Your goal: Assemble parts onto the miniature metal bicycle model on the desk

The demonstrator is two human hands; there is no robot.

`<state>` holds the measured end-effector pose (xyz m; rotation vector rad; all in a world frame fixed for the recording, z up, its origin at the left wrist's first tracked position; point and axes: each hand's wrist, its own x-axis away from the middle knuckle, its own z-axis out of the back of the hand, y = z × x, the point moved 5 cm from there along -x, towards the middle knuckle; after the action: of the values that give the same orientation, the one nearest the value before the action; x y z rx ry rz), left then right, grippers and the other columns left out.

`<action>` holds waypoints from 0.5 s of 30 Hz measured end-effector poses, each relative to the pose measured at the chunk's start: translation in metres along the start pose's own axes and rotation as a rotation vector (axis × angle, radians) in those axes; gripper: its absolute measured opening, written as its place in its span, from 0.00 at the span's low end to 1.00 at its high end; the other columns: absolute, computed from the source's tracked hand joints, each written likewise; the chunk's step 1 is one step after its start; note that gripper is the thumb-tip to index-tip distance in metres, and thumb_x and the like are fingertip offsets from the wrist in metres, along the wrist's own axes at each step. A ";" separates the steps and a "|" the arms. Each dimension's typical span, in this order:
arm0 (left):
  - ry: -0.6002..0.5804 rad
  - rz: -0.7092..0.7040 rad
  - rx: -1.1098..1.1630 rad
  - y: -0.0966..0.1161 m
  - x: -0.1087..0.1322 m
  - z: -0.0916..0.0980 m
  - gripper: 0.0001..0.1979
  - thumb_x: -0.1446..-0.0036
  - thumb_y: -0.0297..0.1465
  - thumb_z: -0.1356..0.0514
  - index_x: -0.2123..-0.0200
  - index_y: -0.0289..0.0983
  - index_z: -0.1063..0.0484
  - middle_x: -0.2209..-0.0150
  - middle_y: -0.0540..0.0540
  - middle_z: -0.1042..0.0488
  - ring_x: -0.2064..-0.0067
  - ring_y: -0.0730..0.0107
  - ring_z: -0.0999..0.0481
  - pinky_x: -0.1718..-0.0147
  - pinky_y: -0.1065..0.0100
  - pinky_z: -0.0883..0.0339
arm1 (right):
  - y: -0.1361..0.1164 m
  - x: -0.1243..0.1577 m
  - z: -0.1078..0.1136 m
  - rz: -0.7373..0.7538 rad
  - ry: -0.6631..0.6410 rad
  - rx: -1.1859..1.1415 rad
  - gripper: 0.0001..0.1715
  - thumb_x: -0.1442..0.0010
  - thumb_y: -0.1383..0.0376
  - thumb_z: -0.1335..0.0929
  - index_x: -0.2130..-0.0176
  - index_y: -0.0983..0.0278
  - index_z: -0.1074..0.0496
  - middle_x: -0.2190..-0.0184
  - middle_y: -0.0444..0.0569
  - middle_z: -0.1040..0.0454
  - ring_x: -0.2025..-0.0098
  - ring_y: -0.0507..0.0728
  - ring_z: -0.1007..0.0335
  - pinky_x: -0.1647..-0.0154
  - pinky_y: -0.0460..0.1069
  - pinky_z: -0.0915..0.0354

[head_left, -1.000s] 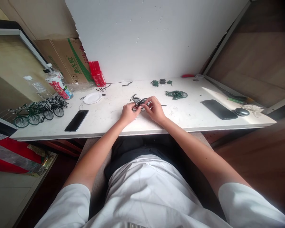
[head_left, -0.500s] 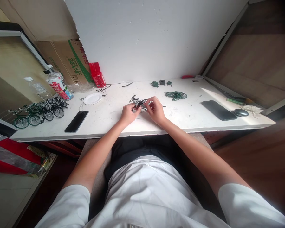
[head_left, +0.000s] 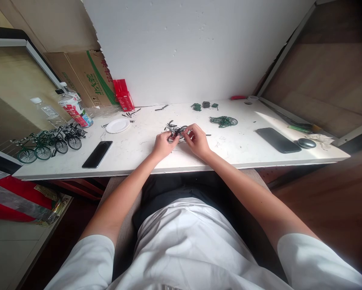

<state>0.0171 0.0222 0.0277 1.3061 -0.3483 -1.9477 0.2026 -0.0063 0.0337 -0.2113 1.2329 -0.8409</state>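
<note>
A small black model bicycle [head_left: 178, 131] is between my hands above the white table [head_left: 138, 155]. My left hand [head_left: 163, 145] is closed, with thumb and fingers pinching the bicycle from its left side. At its right side my right hand [head_left: 197, 141] is bent in a pinch close to the wheel; whether a tiny part lies between those fingertips is hidden. Small black parts lie around and partly under my hands. Farther right lies a group of green bicycle parts [head_left: 224, 121] with spoked wheels.
Several finished-looking model bicycles [head_left: 43, 149] stand at the left. A phone [head_left: 97, 154], a white paper plate [head_left: 117, 125] and a red box [head_left: 123, 95] are left of my hands. Small green pieces [head_left: 205, 105] lie at the back; a dark phone-like slab [head_left: 278, 140] and a mouse [head_left: 307, 143] lie right.
My right hand's fingers have shifted very slightly at the bicycle's wheel. My left hand and the other things stay where they were.
</note>
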 end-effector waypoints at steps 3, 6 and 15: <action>0.005 -0.028 -0.003 0.000 0.000 0.000 0.11 0.37 0.36 0.31 0.70 0.37 0.20 0.70 0.45 0.18 0.68 0.64 0.19 0.66 0.65 0.26 | 0.000 0.000 0.000 0.000 0.001 0.007 0.18 0.23 0.47 0.33 0.57 0.57 0.31 0.57 0.50 0.24 0.69 0.56 0.31 0.66 0.55 0.30; 0.005 -0.057 0.009 0.001 0.001 0.000 0.11 0.36 0.36 0.32 0.69 0.37 0.20 0.70 0.45 0.18 0.68 0.64 0.19 0.66 0.65 0.26 | 0.000 0.000 0.000 0.014 0.006 -0.001 0.17 0.23 0.48 0.32 0.58 0.57 0.31 0.58 0.50 0.24 0.69 0.55 0.31 0.66 0.55 0.30; -0.003 -0.049 0.009 0.000 0.000 -0.001 0.11 0.36 0.36 0.32 0.69 0.37 0.21 0.70 0.45 0.17 0.67 0.64 0.19 0.65 0.64 0.26 | 0.000 0.000 0.000 0.034 0.010 -0.005 0.15 0.23 0.50 0.32 0.58 0.57 0.30 0.58 0.49 0.24 0.69 0.55 0.32 0.67 0.54 0.31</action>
<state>0.0178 0.0224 0.0270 1.3293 -0.3297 -1.9904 0.2027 -0.0061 0.0333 -0.1895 1.2448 -0.8107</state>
